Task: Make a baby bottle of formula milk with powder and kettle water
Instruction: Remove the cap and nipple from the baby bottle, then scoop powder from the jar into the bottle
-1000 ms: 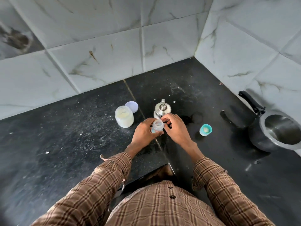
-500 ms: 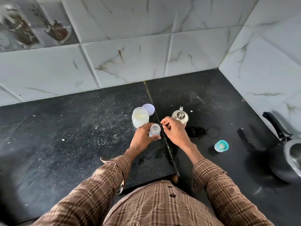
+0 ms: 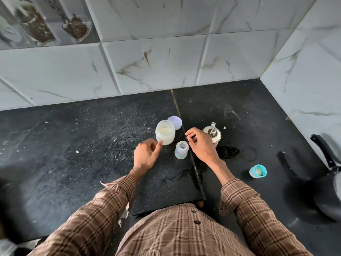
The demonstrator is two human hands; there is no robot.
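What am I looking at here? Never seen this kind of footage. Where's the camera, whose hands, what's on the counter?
There is no robot. A person wears one wide-angle camera on the head, looking forward and down, so you see their own checked sleeves and two bare hands.

On the black counter stand an open baby bottle with no top on, an open jar of pale powder with its lilac lid lying behind it, and a small steel kettle. A teal bottle cap lies off to the right, and a dark pan sits at the right edge.

Neither hand holds anything. The left hand reaches toward the jar, fingertip at its side. The right hand hovers loosely curled between bottle and kettle.
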